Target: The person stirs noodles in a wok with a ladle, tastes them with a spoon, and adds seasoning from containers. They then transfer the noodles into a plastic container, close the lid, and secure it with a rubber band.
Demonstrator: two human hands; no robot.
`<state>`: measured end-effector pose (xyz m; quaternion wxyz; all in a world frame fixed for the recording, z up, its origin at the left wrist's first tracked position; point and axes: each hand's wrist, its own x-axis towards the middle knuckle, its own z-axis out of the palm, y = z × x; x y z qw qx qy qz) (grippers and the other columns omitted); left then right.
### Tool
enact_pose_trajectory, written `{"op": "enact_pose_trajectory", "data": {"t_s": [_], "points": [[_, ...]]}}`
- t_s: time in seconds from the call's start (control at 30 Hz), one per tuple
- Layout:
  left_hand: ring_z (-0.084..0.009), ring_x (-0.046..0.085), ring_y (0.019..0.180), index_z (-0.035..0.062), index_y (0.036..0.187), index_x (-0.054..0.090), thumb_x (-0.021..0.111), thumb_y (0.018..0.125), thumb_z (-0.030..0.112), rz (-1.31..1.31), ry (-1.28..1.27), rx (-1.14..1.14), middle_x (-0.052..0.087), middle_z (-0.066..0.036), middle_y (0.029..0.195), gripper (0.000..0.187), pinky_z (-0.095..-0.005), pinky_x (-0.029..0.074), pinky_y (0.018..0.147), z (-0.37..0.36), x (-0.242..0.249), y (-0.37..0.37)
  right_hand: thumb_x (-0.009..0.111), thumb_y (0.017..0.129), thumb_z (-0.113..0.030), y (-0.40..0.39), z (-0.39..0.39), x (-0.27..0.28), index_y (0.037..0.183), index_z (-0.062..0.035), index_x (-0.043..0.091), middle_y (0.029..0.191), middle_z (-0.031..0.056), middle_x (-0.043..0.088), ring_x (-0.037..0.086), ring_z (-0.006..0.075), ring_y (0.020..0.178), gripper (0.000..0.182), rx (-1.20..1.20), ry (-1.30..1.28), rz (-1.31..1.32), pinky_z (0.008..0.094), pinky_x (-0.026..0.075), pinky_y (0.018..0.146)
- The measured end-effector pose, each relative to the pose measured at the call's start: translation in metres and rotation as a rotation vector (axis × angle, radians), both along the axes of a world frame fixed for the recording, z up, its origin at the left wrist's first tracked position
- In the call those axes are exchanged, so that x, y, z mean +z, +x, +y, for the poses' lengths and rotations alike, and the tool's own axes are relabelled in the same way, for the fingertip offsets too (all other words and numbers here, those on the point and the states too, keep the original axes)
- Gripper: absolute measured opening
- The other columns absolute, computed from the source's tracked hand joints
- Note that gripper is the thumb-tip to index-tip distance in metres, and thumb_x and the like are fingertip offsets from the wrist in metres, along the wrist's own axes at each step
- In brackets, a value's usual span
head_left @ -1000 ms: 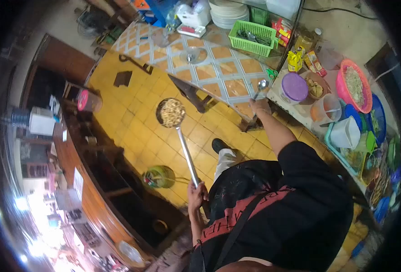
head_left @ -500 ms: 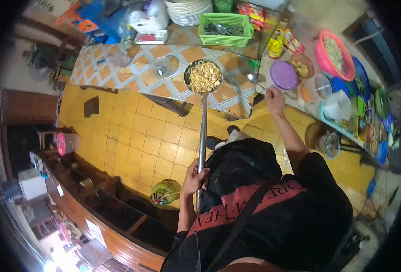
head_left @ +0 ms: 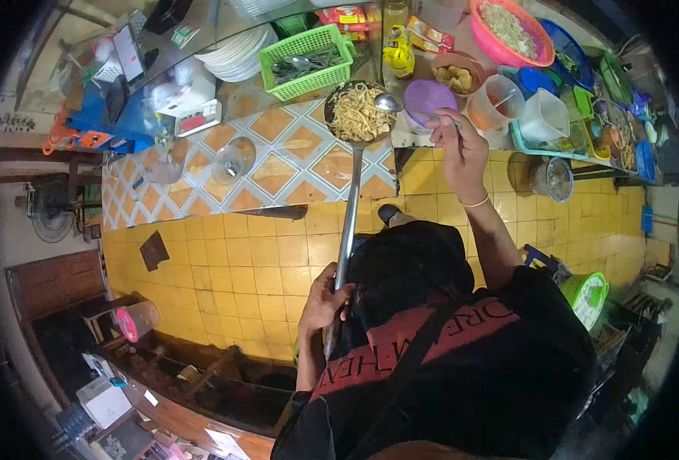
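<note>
Ladle [head_left: 352, 207], loaded with noodles [head_left: 359, 115], extends toward 12 o'clock from the left hand [head_left: 326, 299], whose fingers are wrapped around the lower handle. Its bowl lies well apart from those fingers, at 9 o'clock from the right hand's [head_left: 461, 149] fingertips. These pinch a spoon [head_left: 388, 103], its head at the noodles between 2 and 3 o'clock; contact cannot be confirmed. Purple lid [head_left: 430, 100]: just beyond the right fingertips, toward 12 o'clock. Green basket [head_left: 306, 86]: toward 10 o'clock from the bowl.

Noodles [head_left: 359, 115], stacked plates [head_left: 237, 57] and a cutlery basket [head_left: 316, 83] show a kitchen.
</note>
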<state>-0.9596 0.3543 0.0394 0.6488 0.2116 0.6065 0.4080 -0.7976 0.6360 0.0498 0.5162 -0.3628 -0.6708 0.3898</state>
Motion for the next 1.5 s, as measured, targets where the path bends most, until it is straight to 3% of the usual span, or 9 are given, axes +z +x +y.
{"op": "enact_pose_trajectory", "data": {"t_s": [0.13,0.3,0.37,0.53,0.6,0.87,0.97,1.13,1.5], "points": [[-0.0097,0.044,0.04,0.0002,0.101,0.045,0.054,0.084,0.002,0.001,0.003,-0.032,0.045,-0.002,0.059,0.019,-0.024,0.036,0.037,0.014,0.003,0.004,0.049,0.092,-0.012,0.008,-0.002,0.004,0.103,-0.0004,0.058,0.081,0.0119,0.067,0.061,0.0124,0.064,0.019,-0.017,0.029,-0.161,0.0256,0.048,0.057],[-0.0103,0.045,0.04,-0.0007,0.101,0.046,0.056,0.083,0.004,0.034,0.011,-0.058,0.045,-0.002,0.06,0.021,-0.0245,0.036,0.038,0.024,0.009,0.01,0.05,0.089,-0.009,0.003,0.007,-0.019,0.098,-0.0016,0.058,0.081,0.014,0.064,0.063,0.0307,0.07,0.014,0.088,0.414,-0.441,0.0347,0.049,0.06],[-0.0106,0.045,0.041,-0.0009,0.101,0.047,0.056,0.083,0.005,0.078,-0.017,-0.075,0.046,-0.003,0.061,0.021,-0.0248,0.037,0.039,0.03,0.016,0.01,0.05,0.089,-0.011,-0.001,0.007,-0.029,0.101,-0.0022,0.056,0.082,0.013,0.063,0.063,0.0296,0.071,0.016,0.099,0.414,-0.403,0.0349,0.049,0.06],[-0.0114,0.046,0.042,-0.0019,0.1,0.048,0.057,0.082,0.006,0.2,0.056,-0.049,0.049,-0.005,0.064,0.022,-0.0261,0.037,0.042,0.031,0.007,0.016,0.048,0.091,-0.014,-0.006,0.017,-0.052,0.105,-0.0029,0.052,0.082,0.0131,0.063,0.063,0.0284,0.071,0.019,0.065,-0.052,-0.251,0.0352,0.049,0.06],[-0.0121,0.052,0.075,-0.0047,0.116,0.044,0.06,0.082,0.007,0.198,-0.026,-0.157,0.059,-0.012,0.088,0.04,-0.0252,0.042,0.065,0.034,0.008,0.013,0.047,0.092,-0.015,-0.006,0.02,-0.048,0.105,-0.0035,0.053,0.081,0.0132,0.063,0.063,0.028,0.07,0.018,0.048,-0.043,-0.255,0.0355,0.049,0.06],[-0.0113,0.051,0.071,-0.0035,0.116,0.045,0.059,0.082,0.006,0.185,-0.057,-0.143,0.059,-0.01,0.084,0.039,-0.0262,0.041,0.062,0.039,0.009,0.017,0.044,0.093,-0.015,-0.002,0.033,-0.062,0.102,-0.0013,0.054,0.071,0.0153,0.06,0.062,0.0275,0.064,0.019,0.075,0.206,-0.341,0.0367,0.047,0.061],[-0.0114,0.051,0.069,-0.0033,0.116,0.045,0.059,0.082,0.006,0.215,-0.044,-0.168,0.059,-0.01,0.082,0.039,-0.0265,0.04,0.06,0.035,-0.001,0.016,0.044,0.094,-0.018,-0.003,0.035,-0.07,0.101,0.0005,0.054,0.07,0.0141,0.059,0.061,0.0233,0.061,0.022,0.065,0.042,-0.305,0.0345,0.048,0.058],[-0.0116,0.051,0.066,-0.004,0.116,0.045,0.06,0.081,0.008,0.206,-0.11,-0.199,0.059,-0.009,0.079,0.039,-0.0261,0.04,0.059,0.046,0.018,0.016,0.046,0.094,-0.021,-0.005,0.048,-0.096,0.094,-0.0009,0.054,0.065,0.0067,0.057,0.055,0.0129,0.052,0.022,-0.072,-0.625,0.341,0.0256,0.046,0.05],[-0.0093,0.044,0.042,-0.0027,0.108,0.047,0.058,0.082,0.006,0.064,-0.081,-0.098,0.051,-0.004,0.063,0.029,-0.0241,0.035,0.039,0.046,0.016,0.017,0.044,0.093,-0.016,0.016,0.058,-0.079,0.094,-0.0013,0.053,0.066,0.0072,0.057,0.055,0.013,0.056,0.018,-0.115,-0.513,0.425,0.0244,0.046,0.053]]}}
